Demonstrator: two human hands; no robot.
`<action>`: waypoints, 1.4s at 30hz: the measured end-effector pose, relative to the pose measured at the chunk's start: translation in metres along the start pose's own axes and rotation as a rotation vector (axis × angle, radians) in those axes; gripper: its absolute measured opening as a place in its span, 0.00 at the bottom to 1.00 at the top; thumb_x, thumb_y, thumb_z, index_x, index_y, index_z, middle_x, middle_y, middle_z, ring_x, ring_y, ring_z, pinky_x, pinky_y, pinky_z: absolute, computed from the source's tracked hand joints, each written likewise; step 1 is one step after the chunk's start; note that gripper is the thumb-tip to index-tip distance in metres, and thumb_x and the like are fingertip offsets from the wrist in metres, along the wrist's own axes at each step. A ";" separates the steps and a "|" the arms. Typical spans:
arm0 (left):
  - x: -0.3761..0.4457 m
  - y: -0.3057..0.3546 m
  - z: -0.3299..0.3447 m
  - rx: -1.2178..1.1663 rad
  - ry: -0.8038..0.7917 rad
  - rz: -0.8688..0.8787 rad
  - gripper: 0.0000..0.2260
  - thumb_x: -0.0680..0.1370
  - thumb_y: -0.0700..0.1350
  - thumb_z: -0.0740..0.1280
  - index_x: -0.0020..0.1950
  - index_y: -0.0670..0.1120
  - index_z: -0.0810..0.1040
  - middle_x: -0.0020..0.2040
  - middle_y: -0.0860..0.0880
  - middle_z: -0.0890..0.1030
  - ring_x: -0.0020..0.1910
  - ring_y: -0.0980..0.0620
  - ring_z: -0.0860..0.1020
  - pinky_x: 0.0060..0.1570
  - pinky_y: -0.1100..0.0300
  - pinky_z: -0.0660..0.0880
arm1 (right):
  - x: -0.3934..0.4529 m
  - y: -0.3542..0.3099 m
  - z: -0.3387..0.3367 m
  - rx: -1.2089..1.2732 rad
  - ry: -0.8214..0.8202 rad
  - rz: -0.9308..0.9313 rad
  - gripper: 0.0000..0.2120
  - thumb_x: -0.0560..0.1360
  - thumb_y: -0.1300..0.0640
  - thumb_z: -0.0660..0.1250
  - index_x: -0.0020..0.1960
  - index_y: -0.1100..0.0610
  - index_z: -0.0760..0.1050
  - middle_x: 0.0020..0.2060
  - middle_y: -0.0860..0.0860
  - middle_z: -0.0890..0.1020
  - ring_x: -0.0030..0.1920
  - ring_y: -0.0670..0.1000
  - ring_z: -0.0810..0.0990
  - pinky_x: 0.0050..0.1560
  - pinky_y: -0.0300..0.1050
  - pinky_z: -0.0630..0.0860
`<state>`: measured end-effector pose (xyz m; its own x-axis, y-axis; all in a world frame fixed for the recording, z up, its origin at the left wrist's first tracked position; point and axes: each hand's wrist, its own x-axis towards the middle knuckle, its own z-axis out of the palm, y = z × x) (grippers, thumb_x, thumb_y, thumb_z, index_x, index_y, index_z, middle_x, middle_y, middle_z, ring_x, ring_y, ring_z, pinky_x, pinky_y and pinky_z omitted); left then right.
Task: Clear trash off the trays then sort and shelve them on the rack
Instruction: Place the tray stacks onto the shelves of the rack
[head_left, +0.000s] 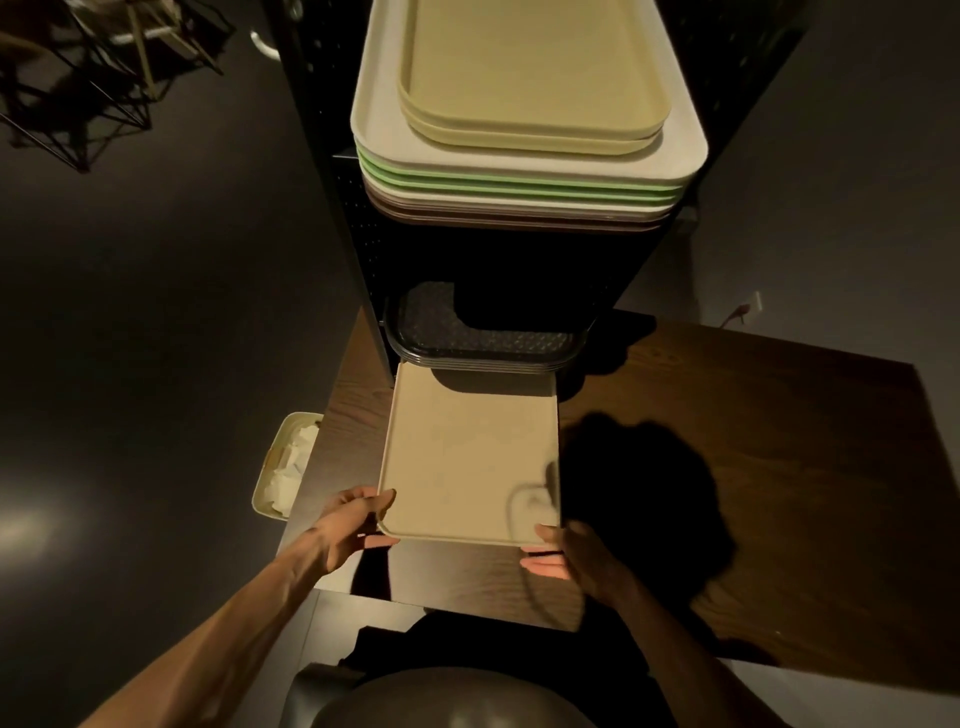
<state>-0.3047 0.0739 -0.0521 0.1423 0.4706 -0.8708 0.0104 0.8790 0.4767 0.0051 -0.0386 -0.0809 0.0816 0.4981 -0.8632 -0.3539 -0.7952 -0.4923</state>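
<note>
Both hands hold a beige tray (470, 457) by its near corners at the centre of view: the left hand (349, 530) grips the corner at 7 o'clock, thumb on the rim and fingers curled beneath, and the right hand (569, 556) grips the corner at 5 o'clock, thumb on top and fingers under the edge. That tray is level above a dark wood table (753, 467), its far edge tucked under a stack of dark trays (485, 338) on the lower shelf of a black rack (343, 218) at 12 o'clock. On the upper shelf sits a taller stack: two beige trays (530, 78) on top, a wide white tray (680, 150) beneath them, then green trays (519, 188), and pale and brown ones at the bottom. At 9 o'clock, just beside the table's left edge, a cream bin (270, 467) holds crumpled white paper (296, 467). A shadow falls on the table at 3 o'clock. Far off at 10 o'clock stands a dim wire frame (78, 104) on the dark floor.
</note>
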 end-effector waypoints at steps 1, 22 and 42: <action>0.004 0.000 0.000 -0.049 -0.007 0.007 0.05 0.77 0.33 0.67 0.52 0.36 0.78 0.53 0.34 0.79 0.49 0.37 0.80 0.38 0.50 0.83 | 0.004 -0.001 0.000 0.022 0.009 -0.014 0.12 0.80 0.67 0.60 0.62 0.68 0.73 0.60 0.66 0.78 0.52 0.64 0.82 0.44 0.53 0.83; 0.029 0.069 0.059 -0.394 0.163 0.103 0.10 0.80 0.27 0.57 0.51 0.37 0.75 0.45 0.37 0.77 0.24 0.46 0.82 0.21 0.61 0.78 | 0.055 -0.091 0.036 0.101 0.197 -0.165 0.10 0.83 0.64 0.57 0.49 0.57 0.75 0.59 0.61 0.79 0.54 0.59 0.81 0.34 0.36 0.81; 0.034 0.095 0.054 -0.310 0.150 0.047 0.08 0.82 0.32 0.58 0.50 0.39 0.75 0.44 0.37 0.80 0.27 0.46 0.83 0.34 0.55 0.82 | 0.065 -0.109 0.038 0.043 0.177 -0.144 0.17 0.84 0.60 0.55 0.68 0.68 0.68 0.65 0.67 0.74 0.65 0.64 0.75 0.63 0.50 0.72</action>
<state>-0.2453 0.1687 -0.0300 -0.0114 0.4970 -0.8677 -0.2977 0.8267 0.4775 0.0134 0.0930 -0.0789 0.2950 0.5339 -0.7924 -0.3660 -0.7029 -0.6099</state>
